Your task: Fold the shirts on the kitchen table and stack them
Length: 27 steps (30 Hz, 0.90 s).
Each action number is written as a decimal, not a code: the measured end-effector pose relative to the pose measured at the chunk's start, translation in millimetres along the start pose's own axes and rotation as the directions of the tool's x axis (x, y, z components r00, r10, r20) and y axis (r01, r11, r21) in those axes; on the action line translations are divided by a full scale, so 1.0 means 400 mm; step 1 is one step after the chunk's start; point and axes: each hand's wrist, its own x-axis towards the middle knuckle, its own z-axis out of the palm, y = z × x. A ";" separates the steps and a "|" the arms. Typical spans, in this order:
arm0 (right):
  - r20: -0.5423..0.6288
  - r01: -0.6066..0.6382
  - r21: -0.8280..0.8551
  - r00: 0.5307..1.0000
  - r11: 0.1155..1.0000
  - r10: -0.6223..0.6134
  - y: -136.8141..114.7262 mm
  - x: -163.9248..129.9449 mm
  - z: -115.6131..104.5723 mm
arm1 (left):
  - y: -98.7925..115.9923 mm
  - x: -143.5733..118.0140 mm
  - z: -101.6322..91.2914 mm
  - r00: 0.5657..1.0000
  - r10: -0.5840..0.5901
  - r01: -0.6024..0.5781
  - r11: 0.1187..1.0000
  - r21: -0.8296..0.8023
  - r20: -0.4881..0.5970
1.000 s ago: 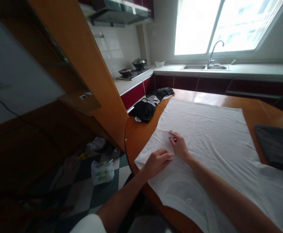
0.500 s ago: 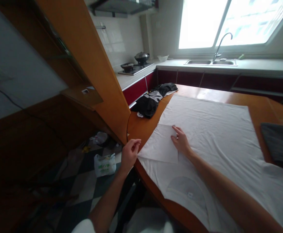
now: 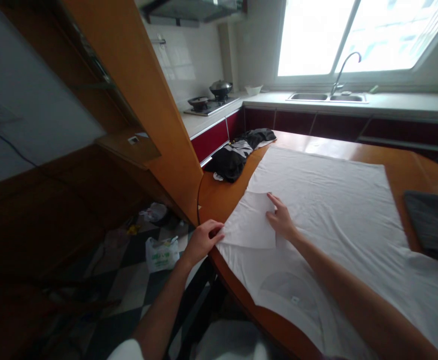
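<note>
My white T-shirt [image 3: 327, 210] lies spread flat on the wooden table [image 3: 402, 165], its sleeve [image 3: 251, 222] at the table's left edge. My left hand [image 3: 202, 240] pinches the sleeve's outer corner between fingers and thumb — right at the table's rim. My right hand [image 3: 282, 220] rests open, fingers flat, on the sleeve's inner edge. A dark garment [image 3: 236, 152] is bunched at the table's far left corner.

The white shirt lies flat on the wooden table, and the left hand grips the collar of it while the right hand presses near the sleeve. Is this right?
Not quite. In the head view the left hand grips the sleeve edge of the white shirt, not the collar. The right hand presses beside the sleeve, as said.
</note>
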 end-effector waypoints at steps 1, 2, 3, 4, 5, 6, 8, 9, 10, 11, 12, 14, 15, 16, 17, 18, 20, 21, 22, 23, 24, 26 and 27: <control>-0.002 -0.019 0.025 1.000 1.000 0.019 0.001 0.003 -0.002 | 0.000 0.003 -0.003 1.000 0.004 -0.004 1.000 0.006 0.009; -0.001 -0.036 0.043 0.999 0.998 0.036 0.000 0.006 -0.005 | 0.002 0.008 -0.006 1.000 0.010 -0.011 1.000 0.012 0.014; 0.004 -0.052 0.055 0.999 0.997 0.052 0.000 0.008 -0.007 | 0.006 0.016 -0.009 1.000 0.021 -0.022 1.000 0.017 0.016; 0.014 -0.064 0.059 0.998 0.996 0.063 -0.001 0.009 -0.008 | 0.012 0.027 -0.013 0.999 0.038 -0.038 0.999 0.019 0.012; 0.023 -0.072 0.056 0.997 0.996 0.071 -0.002 0.010 -0.008 | 0.021 0.043 -0.016 0.998 0.061 -0.061 0.998 0.017 0.005; 0.031 -0.078 0.048 0.997 0.996 0.076 -0.001 0.009 -0.008 | 0.030 0.063 -0.019 0.996 0.092 -0.092 0.996 0.015 -0.003; 0.038 -0.080 0.027 0.996 0.996 0.079 0.001 0.008 -0.005 | 0.052 0.117 -0.020 0.986 0.168 -0.168 0.986 0.009 -0.002; 0.036 -0.076 0.016 0.996 0.997 0.076 0.003 0.008 -0.003 | 0.061 0.149 -0.017 0.978 0.208 -0.208 0.978 0.008 0.007; 0.032 -0.070 0.009 0.997 0.997 0.070 0.005 0.008 -0.001 | 0.068 0.184 -0.010 0.969 0.245 -0.245 0.969 0.009 0.020; 0.028 -0.064 0.005 0.998 0.998 0.064 0.007 0.008 0.001 | 0.073 0.221 0.001 0.960 0.277 -0.278 0.961 0.014 0.037; 0.027 -0.057 0.005 0.998 0.998 0.057 0.008 0.008 0.003 | 0.075 0.258 0.016 0.952 0.302 -0.304 0.952 0.024 0.054; 0.029 -0.047 0.011 0.999 0.999 0.046 0.010 0.009 0.006 | 0.070 0.325 0.053 0.936 0.336 -0.343 0.937 0.067 0.103; 0.030 -0.042 0.016 0.999 0.999 0.042 0.009 0.009 0.007 | 0.064 0.352 0.073 0.928 0.344 -0.359 0.927 0.104 0.141; 0.027 -0.037 0.020 0.999 0.999 0.036 0.008 0.009 0.008 | 0.056 0.375 0.093 0.920 0.345 -0.374 0.915 0.153 0.185; 0.022 -0.031 0.022 0.999 0.999 0.030 0.007 0.008 0.009 | 0.046 0.391 0.112 0.913 0.339 -0.386 0.899 0.208 0.227; 0.017 -0.025 0.026 1.000 0.999 0.024 0.006 0.008 0.010 | 0.034 0.401 0.127 0.908 0.327 -0.394 0.880 0.266 0.262; 0.008 -0.013 0.037 1.000 0.999 0.013 0.004 0.005 0.012 | 0.010 0.407 0.147 0.912 0.289 -0.385 0.848 0.363 0.292; 0.003 -0.009 0.042 1.000 0.999 0.009 0.003 0.003 0.014 | -0.001 0.406 0.152 0.919 0.267 -0.369 0.843 0.391 0.291; -0.004 -0.009 0.045 1.000 0.999 0.010 0.002 0.001 0.016 | -0.012 0.403 0.154 0.926 0.244 -0.348 0.846 0.404 0.287; -0.014 -0.013 0.041 1.000 0.999 0.013 0.001 -0.002 0.018 | -0.021 0.400 0.154 0.933 0.222 -0.326 0.853 0.408 0.282; -0.031 -0.018 0.028 0.999 0.999 0.019 0.001 -0.004 0.021 | -0.029 0.399 0.154 0.938 0.204 -0.307 0.862 0.404 0.279; -0.065 -0.028 -0.021 0.998 0.999 0.027 0.000 -0.008 0.026 | -0.041 0.398 0.151 0.943 0.184 -0.285 0.876 0.388 0.278; -0.080 -0.030 -0.050 0.996 0.998 0.026 0.000 -0.009 0.028 | -0.045 0.400 0.150 0.944 0.182 -0.281 0.882 0.378 0.276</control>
